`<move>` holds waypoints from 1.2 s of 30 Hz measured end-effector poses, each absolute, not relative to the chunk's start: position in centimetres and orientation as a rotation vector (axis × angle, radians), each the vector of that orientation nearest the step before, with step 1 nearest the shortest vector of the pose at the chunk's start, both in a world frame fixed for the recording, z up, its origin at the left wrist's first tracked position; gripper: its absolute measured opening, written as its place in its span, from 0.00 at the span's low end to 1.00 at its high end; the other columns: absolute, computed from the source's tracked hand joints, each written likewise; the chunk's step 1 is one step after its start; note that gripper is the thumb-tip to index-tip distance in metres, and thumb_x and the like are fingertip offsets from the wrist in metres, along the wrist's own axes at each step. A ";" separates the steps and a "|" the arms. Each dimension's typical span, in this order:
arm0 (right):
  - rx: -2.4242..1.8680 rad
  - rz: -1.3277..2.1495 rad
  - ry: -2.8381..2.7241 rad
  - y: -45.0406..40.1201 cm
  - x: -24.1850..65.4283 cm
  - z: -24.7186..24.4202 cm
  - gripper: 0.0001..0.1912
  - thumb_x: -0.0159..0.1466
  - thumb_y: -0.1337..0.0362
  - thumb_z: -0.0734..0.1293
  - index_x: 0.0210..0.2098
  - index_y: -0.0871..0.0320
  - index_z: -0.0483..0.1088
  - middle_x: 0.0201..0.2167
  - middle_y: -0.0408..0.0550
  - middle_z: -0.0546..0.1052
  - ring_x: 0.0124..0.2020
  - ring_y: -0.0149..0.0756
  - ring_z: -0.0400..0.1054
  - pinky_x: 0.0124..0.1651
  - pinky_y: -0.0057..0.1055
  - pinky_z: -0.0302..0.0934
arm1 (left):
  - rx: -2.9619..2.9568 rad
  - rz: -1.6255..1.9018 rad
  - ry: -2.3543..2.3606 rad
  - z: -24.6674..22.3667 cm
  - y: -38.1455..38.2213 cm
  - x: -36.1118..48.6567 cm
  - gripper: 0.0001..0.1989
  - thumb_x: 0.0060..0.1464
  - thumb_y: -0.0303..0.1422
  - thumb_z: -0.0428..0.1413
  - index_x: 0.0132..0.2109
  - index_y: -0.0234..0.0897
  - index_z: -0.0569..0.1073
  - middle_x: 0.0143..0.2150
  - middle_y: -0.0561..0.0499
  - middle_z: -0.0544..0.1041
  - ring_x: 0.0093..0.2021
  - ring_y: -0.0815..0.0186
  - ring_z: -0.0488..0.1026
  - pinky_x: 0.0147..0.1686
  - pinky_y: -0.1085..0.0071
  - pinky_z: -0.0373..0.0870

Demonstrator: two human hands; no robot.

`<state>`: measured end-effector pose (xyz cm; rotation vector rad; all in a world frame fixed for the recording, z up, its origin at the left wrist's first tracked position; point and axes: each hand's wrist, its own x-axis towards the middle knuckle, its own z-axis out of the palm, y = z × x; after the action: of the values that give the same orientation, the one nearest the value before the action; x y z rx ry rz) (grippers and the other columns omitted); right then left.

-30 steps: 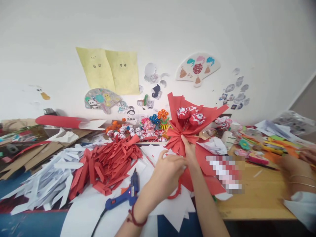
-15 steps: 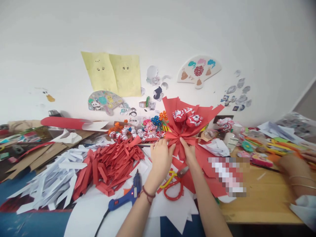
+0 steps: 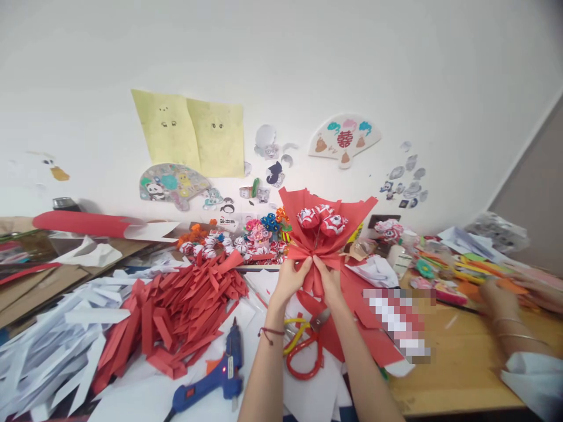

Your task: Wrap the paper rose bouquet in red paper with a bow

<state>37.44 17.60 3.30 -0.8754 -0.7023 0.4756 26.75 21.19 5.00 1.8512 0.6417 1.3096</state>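
Observation:
Between my two hands stands a small bouquet, its red paper wrapping (image 3: 299, 205) fanned out around several red-and-white striped balls (image 3: 334, 224). My left hand (image 3: 294, 276) pinches the gathered paper from the left, thumb toward the middle. From the right, my right hand (image 3: 328, 278) pinches the same gather, and the two thumbs almost meet. Some fingers are hidden behind the paper. Below my hands lie scissors (image 3: 305, 357) with red handles and pliers (image 3: 297, 334) with yellow handles, partly overlapping. A blue glue gun (image 3: 220, 372), its small light lit, rests left of my wrists.
At left are piles of folded white paper strips (image 3: 65, 328) and red paper strips (image 3: 189, 310). Small craft flowers (image 3: 259, 231) line the wall. Red paper sheets (image 3: 373, 328) lie right of my arms. Another person's hand (image 3: 501, 302) is over clutter at the far right.
My left hand has closed from flatter fingers into a pinch, nearer to my right hand. The view has shifted slightly, and the other person's hand has moved left.

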 end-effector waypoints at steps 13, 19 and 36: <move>-0.876 0.577 -0.824 20.3 36.0 3.9 0.16 0.50 0.55 0.78 0.34 0.56 0.76 0.36 0.46 0.82 0.39 0.38 0.77 0.46 0.34 0.72 | 1.660 1.470 0.743 3.3 23.3 26.1 0.21 0.61 0.47 0.53 0.40 0.31 0.79 0.39 0.43 0.83 0.39 0.58 0.78 0.39 0.67 0.73; -0.895 0.582 -0.836 20.9 35.9 3.8 0.18 0.50 0.54 0.78 0.35 0.57 0.76 0.35 0.47 0.82 0.37 0.39 0.77 0.45 0.37 0.72 | 1.583 1.528 0.694 2.5 24.3 26.5 0.20 0.60 0.46 0.55 0.39 0.31 0.79 0.37 0.44 0.82 0.38 0.60 0.78 0.39 0.68 0.72; -0.950 0.643 -1.018 19.9 37.7 3.6 0.23 0.47 0.56 0.80 0.40 0.56 0.76 0.40 0.49 0.82 0.42 0.43 0.77 0.50 0.41 0.71 | 1.419 1.514 0.543 2.4 23.9 26.9 0.20 0.60 0.46 0.56 0.38 0.31 0.78 0.37 0.45 0.81 0.36 0.64 0.76 0.38 0.70 0.70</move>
<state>37.67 19.87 3.64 -0.9498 -1.0182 0.6430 26.86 23.91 2.38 1.4190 0.5432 1.5145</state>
